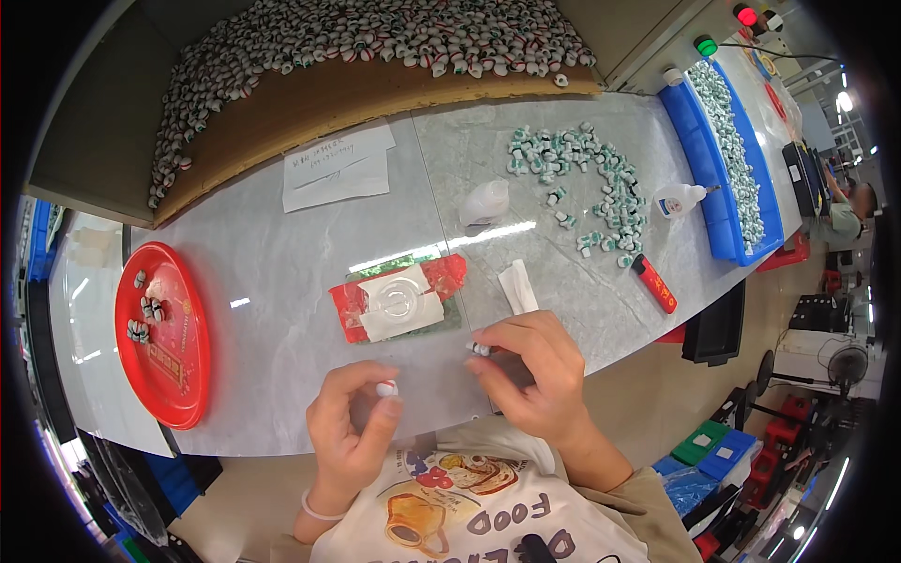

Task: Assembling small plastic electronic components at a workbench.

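Near the table's front edge, my left hand (349, 427) pinches a small white piece with a red stripe (386, 388) between thumb and forefinger. To its right, my right hand (537, 375) grips a small white-and-dark piece (480, 348) at its fingertips. The two pieces are apart. Just beyond my hands lies a red packet (454, 273) with a white tissue on top, where a clear ring-shaped mark or film (404, 298) shows. A folded white tissue (517, 287) rests beyond my right hand.
A red tray (190, 352) with a few pieces stands left. White pieces (394, 38) heap on the back shelf. Green-and-white pieces (615, 188) lie scattered right, beside a blue bin (715, 202). Two white bottles (484, 204), a red lighter-like object (655, 284) and paper (336, 174) are around.
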The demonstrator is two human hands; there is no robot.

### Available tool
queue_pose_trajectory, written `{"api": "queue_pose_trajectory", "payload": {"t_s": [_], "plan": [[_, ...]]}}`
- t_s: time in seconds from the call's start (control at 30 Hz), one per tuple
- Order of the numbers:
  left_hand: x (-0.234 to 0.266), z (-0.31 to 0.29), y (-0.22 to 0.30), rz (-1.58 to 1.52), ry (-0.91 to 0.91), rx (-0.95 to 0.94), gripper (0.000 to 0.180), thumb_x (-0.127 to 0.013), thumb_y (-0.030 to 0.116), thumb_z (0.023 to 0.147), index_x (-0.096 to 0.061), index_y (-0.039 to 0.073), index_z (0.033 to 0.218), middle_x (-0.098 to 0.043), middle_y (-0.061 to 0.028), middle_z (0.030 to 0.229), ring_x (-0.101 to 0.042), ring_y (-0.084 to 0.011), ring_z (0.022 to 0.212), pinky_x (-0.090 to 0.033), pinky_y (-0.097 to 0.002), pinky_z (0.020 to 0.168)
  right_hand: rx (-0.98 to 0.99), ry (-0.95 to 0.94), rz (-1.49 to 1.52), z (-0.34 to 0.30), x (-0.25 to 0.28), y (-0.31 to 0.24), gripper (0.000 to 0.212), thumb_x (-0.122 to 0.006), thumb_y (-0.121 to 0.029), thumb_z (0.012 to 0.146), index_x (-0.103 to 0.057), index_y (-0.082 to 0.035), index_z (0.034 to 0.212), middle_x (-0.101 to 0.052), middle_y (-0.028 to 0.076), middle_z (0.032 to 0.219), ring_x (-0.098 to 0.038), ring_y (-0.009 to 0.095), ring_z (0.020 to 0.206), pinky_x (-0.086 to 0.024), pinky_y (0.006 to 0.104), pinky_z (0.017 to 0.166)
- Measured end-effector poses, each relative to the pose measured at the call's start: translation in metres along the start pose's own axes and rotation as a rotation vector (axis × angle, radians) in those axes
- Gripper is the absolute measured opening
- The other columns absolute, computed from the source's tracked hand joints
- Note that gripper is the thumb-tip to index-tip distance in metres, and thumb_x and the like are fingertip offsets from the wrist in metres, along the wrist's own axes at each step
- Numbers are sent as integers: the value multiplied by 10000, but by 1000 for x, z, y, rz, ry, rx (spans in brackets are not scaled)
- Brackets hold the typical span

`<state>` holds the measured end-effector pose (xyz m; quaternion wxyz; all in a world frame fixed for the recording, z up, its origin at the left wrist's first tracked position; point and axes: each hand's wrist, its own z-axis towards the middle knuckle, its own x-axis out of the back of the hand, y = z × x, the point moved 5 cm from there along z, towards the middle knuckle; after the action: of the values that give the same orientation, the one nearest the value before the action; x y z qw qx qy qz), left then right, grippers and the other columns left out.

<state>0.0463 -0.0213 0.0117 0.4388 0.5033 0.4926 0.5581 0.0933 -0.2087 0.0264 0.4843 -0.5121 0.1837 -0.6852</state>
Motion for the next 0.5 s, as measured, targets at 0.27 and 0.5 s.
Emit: {"api": "queue_pose_trajectory", "payload": {"t_s": [0.27,0.5], "plan": [[1,0,2,20,8,-14,201,-618,61,809,-568,-2,993,-581,-51,794,-515,-91,655,-404,-206,582,1,-8,3,1,0,-2,275,-717,53,619,-616,5,871,-614,117,808,-571,204,688,-488,262,527],[1,0,2,29,4,-32,204,-618,57,807,-565,-8,993,-582,-54,805,-511,-92,652,-402,-205,579,9,-7,1,2,0,-1,279,-717,54,618,-615,8,874,-613,119,810,-573,205,693,-492,263,527]]}}
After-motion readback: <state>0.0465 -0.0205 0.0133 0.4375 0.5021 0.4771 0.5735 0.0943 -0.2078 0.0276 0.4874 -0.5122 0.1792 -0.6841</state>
